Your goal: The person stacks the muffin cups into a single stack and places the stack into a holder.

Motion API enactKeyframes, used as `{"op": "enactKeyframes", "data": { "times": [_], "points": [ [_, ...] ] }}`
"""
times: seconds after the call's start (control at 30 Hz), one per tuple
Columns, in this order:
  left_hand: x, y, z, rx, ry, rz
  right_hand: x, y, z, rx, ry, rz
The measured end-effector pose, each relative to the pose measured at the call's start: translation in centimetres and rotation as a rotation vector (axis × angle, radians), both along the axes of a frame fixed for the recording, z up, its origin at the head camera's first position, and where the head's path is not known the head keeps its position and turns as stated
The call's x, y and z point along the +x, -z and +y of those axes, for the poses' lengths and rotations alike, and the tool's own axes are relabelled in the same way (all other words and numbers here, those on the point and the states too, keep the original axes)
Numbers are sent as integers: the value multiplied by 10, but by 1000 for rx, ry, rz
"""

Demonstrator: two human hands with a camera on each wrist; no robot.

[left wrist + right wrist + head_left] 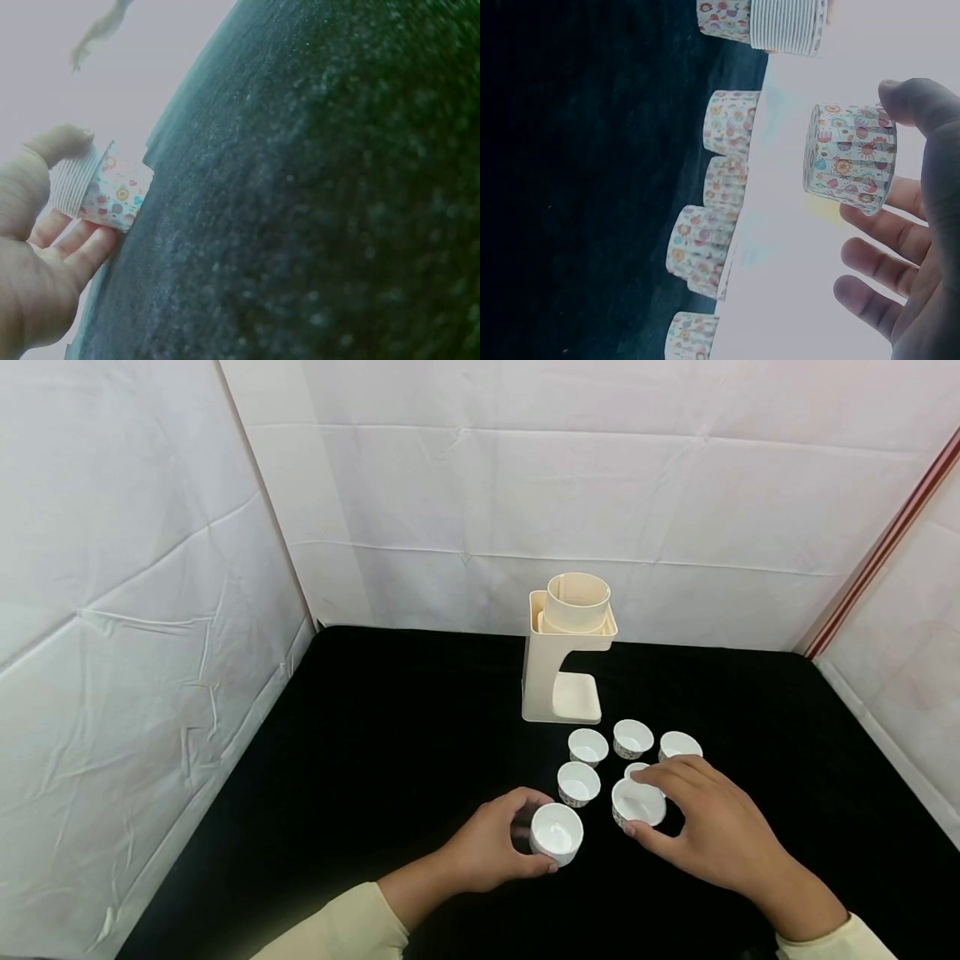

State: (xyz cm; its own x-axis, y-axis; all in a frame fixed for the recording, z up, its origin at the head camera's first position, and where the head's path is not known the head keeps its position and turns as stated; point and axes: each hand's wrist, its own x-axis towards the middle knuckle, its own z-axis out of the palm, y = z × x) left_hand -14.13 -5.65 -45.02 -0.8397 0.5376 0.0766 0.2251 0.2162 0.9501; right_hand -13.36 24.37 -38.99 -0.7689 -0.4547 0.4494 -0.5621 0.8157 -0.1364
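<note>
My left hand [495, 839] grips a stack of nested white paper baking cups [557, 833], thumb and fingers curled round it. In the left wrist view the stack's layered rims show beside the printed wall of its end cup [116, 191]. Between thumb and fingertips, my right hand [720, 827] pinches a single baking cup [851, 154] with a colourful flower print; the right wrist view shows it raised off the black table. Just beyond it is another cup [636, 770], partly hidden by the held one and the fingers.
Several single cups stand mouth up on the black table [390, 718], among them a left cup [578, 783], a cup behind it [588, 747] and a back cup [633, 738]. Behind them is a cream plastic stand [542, 677] with a round holder [577, 602]. White cloth walls [465, 493] enclose the table.
</note>
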Motion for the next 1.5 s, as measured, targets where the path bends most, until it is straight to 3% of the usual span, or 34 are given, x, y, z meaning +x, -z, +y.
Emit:
{"op": "enactKeyframes", "data": {
  "times": [0.3,1.5],
  "points": [
    [-1,2,0,7,1,3,-2,-3,-8,-12,-50,28],
    [-3,3,0,-18,18,25,-1,-6,-48,-41,-126,-18]
  ]
}}
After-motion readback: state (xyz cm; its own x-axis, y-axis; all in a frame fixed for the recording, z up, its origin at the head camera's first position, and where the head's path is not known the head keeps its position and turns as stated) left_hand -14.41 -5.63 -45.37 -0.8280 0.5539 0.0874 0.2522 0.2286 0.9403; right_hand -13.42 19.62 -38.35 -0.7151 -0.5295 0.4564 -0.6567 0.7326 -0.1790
